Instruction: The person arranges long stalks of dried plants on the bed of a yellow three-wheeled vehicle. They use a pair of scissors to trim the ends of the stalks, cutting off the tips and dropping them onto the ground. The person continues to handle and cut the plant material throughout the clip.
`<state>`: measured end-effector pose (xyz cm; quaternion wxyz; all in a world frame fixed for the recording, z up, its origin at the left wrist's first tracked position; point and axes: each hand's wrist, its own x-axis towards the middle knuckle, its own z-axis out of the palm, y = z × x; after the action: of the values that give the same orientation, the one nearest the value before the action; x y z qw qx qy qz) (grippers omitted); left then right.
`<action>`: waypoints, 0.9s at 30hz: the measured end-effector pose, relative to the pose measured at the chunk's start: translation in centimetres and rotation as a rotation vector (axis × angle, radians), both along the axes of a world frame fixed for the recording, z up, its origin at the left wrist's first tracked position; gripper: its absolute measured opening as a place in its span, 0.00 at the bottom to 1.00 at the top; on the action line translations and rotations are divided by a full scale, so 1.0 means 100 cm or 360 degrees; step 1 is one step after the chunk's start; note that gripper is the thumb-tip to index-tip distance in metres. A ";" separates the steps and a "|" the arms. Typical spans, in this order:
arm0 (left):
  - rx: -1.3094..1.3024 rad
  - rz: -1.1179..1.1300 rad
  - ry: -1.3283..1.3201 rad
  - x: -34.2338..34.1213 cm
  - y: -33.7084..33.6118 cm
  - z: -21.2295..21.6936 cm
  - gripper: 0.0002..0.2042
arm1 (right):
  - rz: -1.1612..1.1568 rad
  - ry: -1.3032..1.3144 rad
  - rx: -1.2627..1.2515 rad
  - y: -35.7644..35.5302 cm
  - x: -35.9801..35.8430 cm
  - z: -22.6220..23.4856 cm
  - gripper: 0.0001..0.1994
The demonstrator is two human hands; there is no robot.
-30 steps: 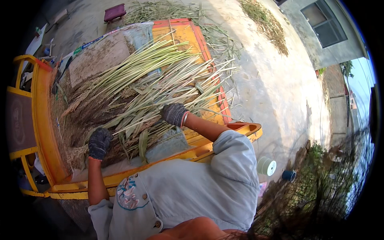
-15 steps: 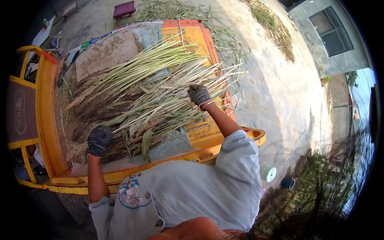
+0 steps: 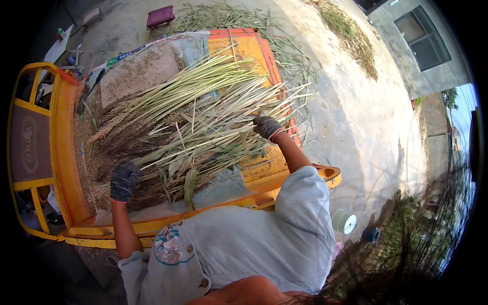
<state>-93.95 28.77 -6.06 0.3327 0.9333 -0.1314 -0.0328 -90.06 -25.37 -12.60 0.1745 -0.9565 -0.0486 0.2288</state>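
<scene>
Long pale sorghum stalks with leaves and brown bushy seed heads lie in a thick layer across an orange cart bed. Their cut ends point right, their seed heads left. My left hand, in a dark knit glove, is closed at the seed-head side of the near stalks. My right hand, gloved too, has its fingers curled round stalks near their cut ends. The gloves and stalks partly hide both grips. A greener bundle lies farther back, apart from my hands.
An orange railing with a brown panel closes the bed's left end. A flat sheet covered with chaff lies at the back left. Beyond stand a purple stool and loose leaves. A white bucket stands at the right.
My right hand has moved slightly to the right along the stalks. Some thin stalks in the middle now stick up at a different angle. My left hand stays nearly in place.
</scene>
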 end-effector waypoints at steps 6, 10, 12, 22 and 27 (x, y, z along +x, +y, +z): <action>0.0071 0.0239 -0.0019 0.003 0.021 -0.001 0.12 | 0.0077 -0.0778 -0.0017 -0.006 0.006 0.015 0.13; 0.0264 0.0180 -0.0105 0.007 0.025 0.002 0.13 | 0.0042 -0.1010 -0.0045 0.002 0.012 0.037 0.12; 0.0390 0.0118 -0.0161 0.009 0.027 0.001 0.12 | -0.0052 -0.1051 -0.0032 0.005 0.012 0.047 0.11; 0.0310 0.0056 0.0049 0.010 0.017 0.005 0.11 | -0.0413 -0.1016 0.0013 0.007 0.017 0.043 0.15; 0.0189 -0.0009 0.0006 0.008 0.010 0.009 0.09 | -0.0592 -0.0868 0.0106 0.001 0.020 0.039 0.18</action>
<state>-93.13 29.76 -5.18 0.2768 0.9509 -0.1313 -0.0433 -88.09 -25.29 -8.66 0.2251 -0.9687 0.0746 -0.0731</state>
